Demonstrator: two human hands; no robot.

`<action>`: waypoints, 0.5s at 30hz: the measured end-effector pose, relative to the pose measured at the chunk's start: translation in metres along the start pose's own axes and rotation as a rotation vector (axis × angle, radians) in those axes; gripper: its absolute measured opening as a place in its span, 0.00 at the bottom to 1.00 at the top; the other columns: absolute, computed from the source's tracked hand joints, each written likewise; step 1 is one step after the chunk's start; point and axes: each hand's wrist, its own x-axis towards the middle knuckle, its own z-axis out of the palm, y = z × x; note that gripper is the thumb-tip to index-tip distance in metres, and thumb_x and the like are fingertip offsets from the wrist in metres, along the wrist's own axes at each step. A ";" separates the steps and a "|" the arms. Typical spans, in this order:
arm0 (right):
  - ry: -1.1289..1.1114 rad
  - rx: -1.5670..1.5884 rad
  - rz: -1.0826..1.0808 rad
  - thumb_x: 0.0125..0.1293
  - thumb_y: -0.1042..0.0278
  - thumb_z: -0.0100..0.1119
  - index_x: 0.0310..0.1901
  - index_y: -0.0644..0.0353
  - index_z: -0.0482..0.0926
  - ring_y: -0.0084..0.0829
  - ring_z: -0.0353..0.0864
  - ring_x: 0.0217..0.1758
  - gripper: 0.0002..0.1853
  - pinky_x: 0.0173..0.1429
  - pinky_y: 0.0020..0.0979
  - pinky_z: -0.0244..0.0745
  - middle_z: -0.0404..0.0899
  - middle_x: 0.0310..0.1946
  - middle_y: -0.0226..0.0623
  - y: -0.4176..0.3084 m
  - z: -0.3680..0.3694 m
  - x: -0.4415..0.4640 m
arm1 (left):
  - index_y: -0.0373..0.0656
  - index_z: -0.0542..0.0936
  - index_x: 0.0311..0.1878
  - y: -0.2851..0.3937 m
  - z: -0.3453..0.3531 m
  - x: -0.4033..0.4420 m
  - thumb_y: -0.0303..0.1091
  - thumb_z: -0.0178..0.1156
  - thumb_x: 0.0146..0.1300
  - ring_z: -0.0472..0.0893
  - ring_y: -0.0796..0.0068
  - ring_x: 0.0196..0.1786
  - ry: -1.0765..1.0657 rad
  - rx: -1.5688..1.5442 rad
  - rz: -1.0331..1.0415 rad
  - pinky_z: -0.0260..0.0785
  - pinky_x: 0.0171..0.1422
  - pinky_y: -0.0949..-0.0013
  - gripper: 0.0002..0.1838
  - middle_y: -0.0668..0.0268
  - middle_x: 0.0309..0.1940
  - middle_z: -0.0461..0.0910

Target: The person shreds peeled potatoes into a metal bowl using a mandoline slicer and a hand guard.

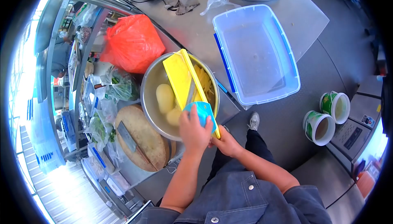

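Observation:
A yellow mandoline slicer [177, 74] slants across a steel bowl [148, 95], its upper end on the far rim. My right hand [228, 143] grips the slicer's near end. My left hand [193, 132] is closed over a blue hand guard [204, 113] on the slicer's lower part; whatever is under the guard is hidden. Several peeled potatoes [165, 98] lie in the bowl left of the slicer. Yellow slices [204, 81] are piled in the bowl on its right side.
A cleaver [127, 137] lies on a round chopping board [141, 154] left of the bowl. Behind stands a red plastic bag [134, 44]. A clear plastic tub [256, 56] is at the right, partly over the steel table's edge. Two buckets [318, 128] stand on the floor.

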 end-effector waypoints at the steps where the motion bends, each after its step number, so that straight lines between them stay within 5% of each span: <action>1: -0.003 0.003 0.006 0.74 0.72 0.56 0.50 0.63 0.66 0.26 0.81 0.39 0.10 0.46 0.30 0.79 0.78 0.38 0.37 0.002 0.001 -0.001 | 0.38 0.71 0.65 -0.001 0.001 0.003 0.41 0.69 0.58 0.74 0.44 0.52 0.004 0.015 0.000 0.72 0.54 0.48 0.34 0.48 0.50 0.71; 15: 0.071 -0.028 -0.054 0.74 0.73 0.54 0.49 0.64 0.65 0.25 0.81 0.38 0.09 0.44 0.28 0.77 0.78 0.37 0.36 0.000 0.005 0.006 | 0.38 0.71 0.64 -0.014 0.018 0.057 0.43 0.66 0.62 0.75 0.44 0.52 0.055 0.041 -0.017 0.73 0.52 0.49 0.31 0.49 0.48 0.71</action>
